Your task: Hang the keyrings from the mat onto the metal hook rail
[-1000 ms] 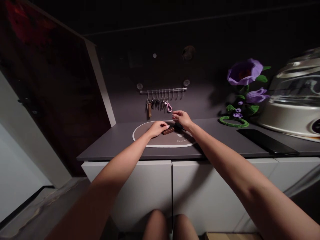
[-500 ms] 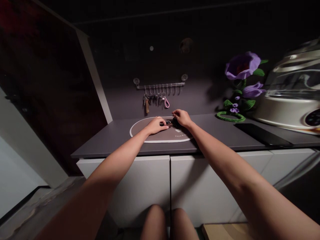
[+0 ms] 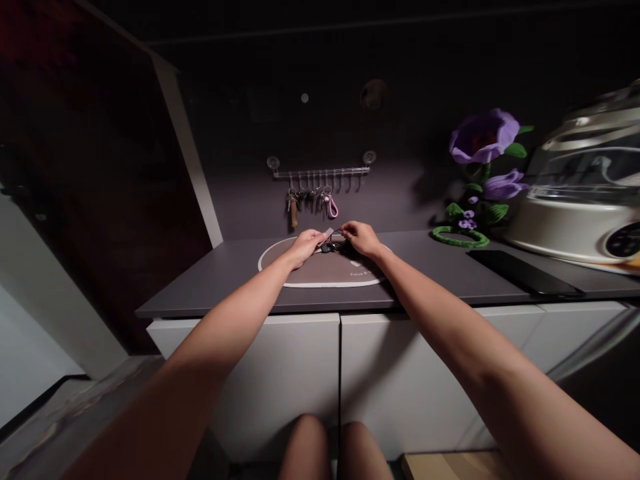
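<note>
My left hand [image 3: 306, 247] is closed on a small flat brownish tag [image 3: 329, 232], which sticks up past the fingertips. Opposite it, my right hand [image 3: 363, 239] pinches a thin dark loop [image 3: 337, 231] that reaches toward the tag; whether it is cord or wire I cannot tell. Just below both hands, a bunch of keys [image 3: 327, 247] with a dark head and a metal ring shows over the brown oval mat [image 3: 330, 275] with its white rim. Shadow and my right fingers hide part of the bunch.
A clear hook rail [image 3: 323, 173] on the wall carries several keys and a pink loop [image 3: 333, 208]. To the right are purple artificial flowers [image 3: 485, 138], a black phone [image 3: 523, 272] and a cream appliance [image 3: 565, 220]. White cabinet doors [image 3: 280, 373] lie below the grey counter [image 3: 200, 280].
My left hand has turned and lifted the tag, so it now points up toward the right. The thin loop now shows between my hands, and more of the keys is visible.
</note>
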Demonstrator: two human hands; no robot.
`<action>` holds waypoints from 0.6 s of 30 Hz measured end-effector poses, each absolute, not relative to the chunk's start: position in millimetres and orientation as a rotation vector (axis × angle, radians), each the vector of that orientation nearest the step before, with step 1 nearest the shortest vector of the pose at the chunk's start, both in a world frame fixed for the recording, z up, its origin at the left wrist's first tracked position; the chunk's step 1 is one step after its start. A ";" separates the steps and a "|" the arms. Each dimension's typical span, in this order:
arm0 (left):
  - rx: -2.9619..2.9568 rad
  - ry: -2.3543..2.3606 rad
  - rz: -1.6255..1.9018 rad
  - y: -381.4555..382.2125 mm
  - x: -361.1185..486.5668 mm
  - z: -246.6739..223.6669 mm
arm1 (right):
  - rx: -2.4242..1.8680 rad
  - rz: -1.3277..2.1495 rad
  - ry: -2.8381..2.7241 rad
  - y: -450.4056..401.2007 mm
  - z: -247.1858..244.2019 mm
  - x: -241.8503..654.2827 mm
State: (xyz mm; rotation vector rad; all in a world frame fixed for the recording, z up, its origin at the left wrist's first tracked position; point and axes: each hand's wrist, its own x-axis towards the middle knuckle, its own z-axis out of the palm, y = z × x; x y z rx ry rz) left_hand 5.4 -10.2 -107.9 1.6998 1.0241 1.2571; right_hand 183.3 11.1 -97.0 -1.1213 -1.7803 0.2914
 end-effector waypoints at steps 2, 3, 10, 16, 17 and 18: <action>1.580 0.946 1.249 -9.3 6.0 -107.1 | -1.113 0.291 -1.794 11.2 -97.2 182.6; 1.520 0.913 1.243 -9.1 6.1 -106.6 | -1.115 0.281 -1.809 10.9 -97.0 182.1; 1.282 0.774 1.305 -8.3 3.6 -101.2 | -1.138 0.207 -1.894 3.5 -92.6 177.6; 1.123 0.668 1.356 -13.5 2.7 -93.9 | -1.081 0.180 -1.969 1.1 -92.2 177.4; 1.101 0.651 1.363 -14.1 2.9 -93.2 | -1.056 0.187 -1.968 0.7 -92.2 177.2; 1.082 0.635 1.368 -14.4 3.1 -92.5 | -1.030 0.195 -1.967 0.2 -92.2 176.9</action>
